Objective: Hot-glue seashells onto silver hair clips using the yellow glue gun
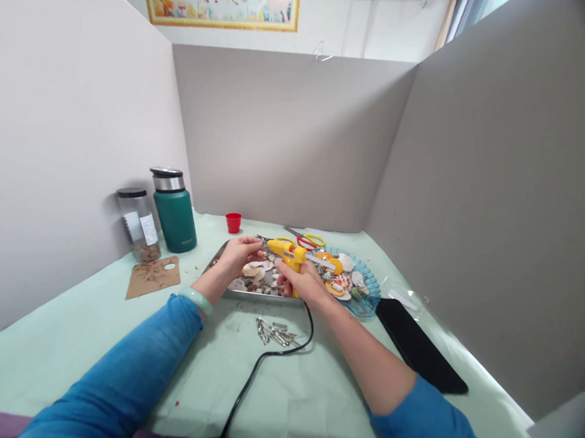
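My right hand (302, 280) is wrapped round the handle of a yellow glue gun (286, 250), with a whitish glue stick (321, 261) sticking out of its back. The gun's nozzle points left, toward my left hand (242, 255). The fingertips of that hand are pinched together close to the nozzle, on something too small to make out. Both hands are above a metal tray (257, 297) holding several shells (256, 271). From the gun a black cord (267, 354) runs down to the table's near edge. Several small silvery metal pins or clips (275, 332) lie in front of the tray.
Right of the tray is a blue scalloped plate (371, 294) of shells, beside a black flat slab (421, 348). Scissors (311, 240) and a red cup (233, 223) lie behind. A green bottle (176, 217), a jar (139, 225) and a brown board (153, 278) are left. Grey panels (288, 138) surround the table.
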### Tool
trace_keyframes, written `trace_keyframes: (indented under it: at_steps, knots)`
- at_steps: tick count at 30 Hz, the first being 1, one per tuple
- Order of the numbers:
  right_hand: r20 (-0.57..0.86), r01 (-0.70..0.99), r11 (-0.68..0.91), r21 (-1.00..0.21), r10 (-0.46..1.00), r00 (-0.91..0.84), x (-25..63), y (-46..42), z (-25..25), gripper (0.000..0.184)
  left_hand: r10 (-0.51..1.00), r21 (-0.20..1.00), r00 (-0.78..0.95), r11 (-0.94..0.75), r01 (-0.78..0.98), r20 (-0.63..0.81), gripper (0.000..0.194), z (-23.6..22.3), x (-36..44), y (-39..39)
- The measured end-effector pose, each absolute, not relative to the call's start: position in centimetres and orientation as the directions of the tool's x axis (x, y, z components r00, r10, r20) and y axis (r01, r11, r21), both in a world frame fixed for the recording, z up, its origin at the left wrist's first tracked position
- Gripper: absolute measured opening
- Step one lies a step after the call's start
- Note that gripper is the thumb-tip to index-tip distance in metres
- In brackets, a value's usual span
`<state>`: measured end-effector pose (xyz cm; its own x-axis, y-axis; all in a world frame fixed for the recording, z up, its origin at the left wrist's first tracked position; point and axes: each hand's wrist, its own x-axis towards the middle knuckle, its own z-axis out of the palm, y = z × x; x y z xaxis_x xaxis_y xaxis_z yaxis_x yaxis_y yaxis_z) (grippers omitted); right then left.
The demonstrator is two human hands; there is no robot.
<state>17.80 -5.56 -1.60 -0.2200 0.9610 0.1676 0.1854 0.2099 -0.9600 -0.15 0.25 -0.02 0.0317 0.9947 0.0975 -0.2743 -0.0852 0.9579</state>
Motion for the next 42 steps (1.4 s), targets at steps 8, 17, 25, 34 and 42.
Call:
trace_keyframes:
  at_steps: [8,17,25,34,42]
  knots:
    - [0.173,0.179,0.211,-0.961,0.964,-0.203,17.75,-5.43,-1.79,0.045,0.994,0.966,0.047,-0.083,-0.245,0.097,0.01,0.09,-0.06,0.01]
    - [0.173,0.222,0.222,-0.949,0.959,-0.223,17.76,-5.93,-1.17,0.041,0.994,0.953,-0.005,-0.11,-0.284,0.113,0.01,-0.01,-0.1,0.31]
    - [0.167,0.227,0.218,-0.949,0.961,-0.222,17.74,-5.94,-1.15,0.041,0.989,0.966,0.014,-0.142,-0.216,0.149,0.016,-0.08,0.01,0.22]
    - [0.176,0.197,0.22,-0.955,0.96,-0.217,17.71,-5.55,-1.62,0.043,0.988,0.969,0.015,-0.145,-0.199,0.151,0.02,-0.1,0.1,0.15]
    - [0.165,0.207,0.21,-0.955,0.962,-0.216,17.73,-5.71,-1.42,0.041,0.989,0.952,-0.018,-0.147,-0.268,0.147,0.022,0.06,0.08,0.06]
